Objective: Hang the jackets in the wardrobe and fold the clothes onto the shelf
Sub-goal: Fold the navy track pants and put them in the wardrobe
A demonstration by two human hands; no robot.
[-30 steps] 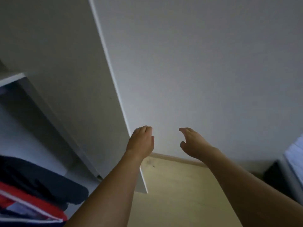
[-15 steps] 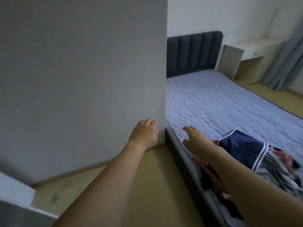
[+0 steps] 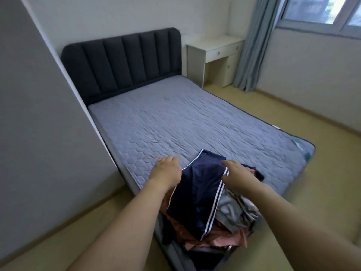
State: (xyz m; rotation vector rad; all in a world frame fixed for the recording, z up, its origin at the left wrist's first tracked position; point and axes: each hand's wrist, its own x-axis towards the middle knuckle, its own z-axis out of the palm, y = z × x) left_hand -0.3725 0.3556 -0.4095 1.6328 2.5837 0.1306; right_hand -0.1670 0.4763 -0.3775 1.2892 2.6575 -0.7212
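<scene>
Bedroom seen from head height, looking down across a bed (image 3: 195, 118) with a grey quilted mattress and a dark padded headboard (image 3: 121, 61) against a pale wall. At the near corner of the mattress lies a loose pile of clothes (image 3: 224, 222): pink and grey garments bunched together, with a navy garment (image 3: 199, 192) trimmed in white stripes spread over the top. Two bare forearms reach in from the bottom edge toward this pile. The left hand (image 3: 166, 171) lies palm down at the left edge of the navy garment, fingers stretched forward and slightly spread over the mattress; whether it has hold of the cloth cannot be told. The right hand (image 3: 237, 173) rests on the upper right corner of the navy garment by its striped hem, fingers extended and relaxed rather than curled around the fabric. A grey panel (image 3: 39, 114) fills the left side beside the bed. Beyond the bed's far corner stands a cream bedside surface (image 3: 214, 47) with a drawer, next to a grey-blue curtain (image 3: 252, 44) hanging by a window (image 3: 322, 10). Yellowish flooring (image 3: 293, 153) surrounds the bed.
</scene>
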